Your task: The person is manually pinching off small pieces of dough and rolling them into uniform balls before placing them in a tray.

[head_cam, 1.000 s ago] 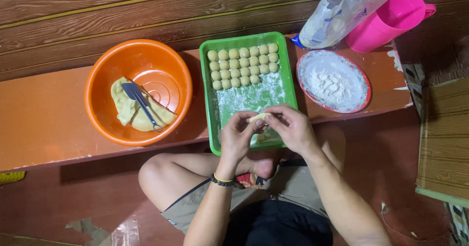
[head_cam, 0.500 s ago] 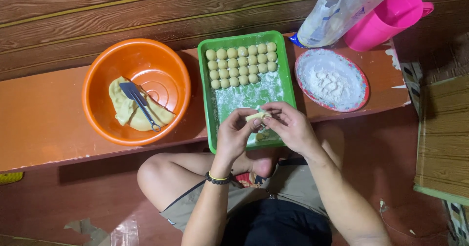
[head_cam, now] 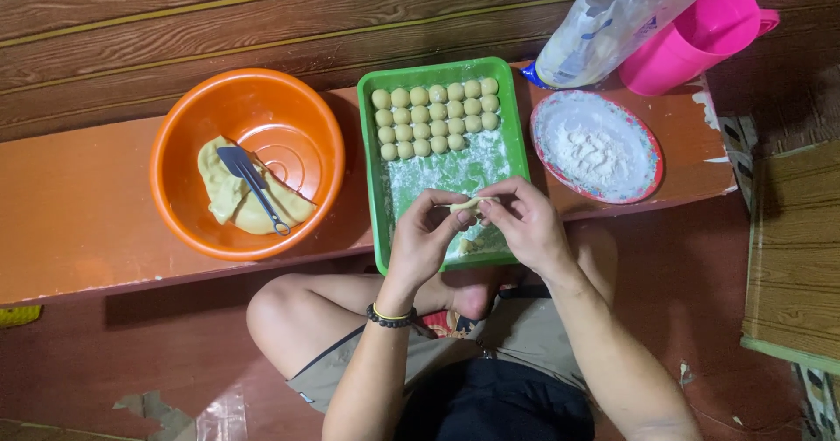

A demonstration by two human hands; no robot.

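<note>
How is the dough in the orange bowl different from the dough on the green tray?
The dough in the orange bowl is one big flattened lump with a dark spatula lying on it; the dough balls on the green tray are many small rounds set in neat rows. The bowl shows no flour, while the tray is dusted white. Both doughs are the same pale yellow.

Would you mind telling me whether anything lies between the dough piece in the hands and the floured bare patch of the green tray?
Nothing visible: the small pale dough piece sits directly above the green plastic tray.
</note>
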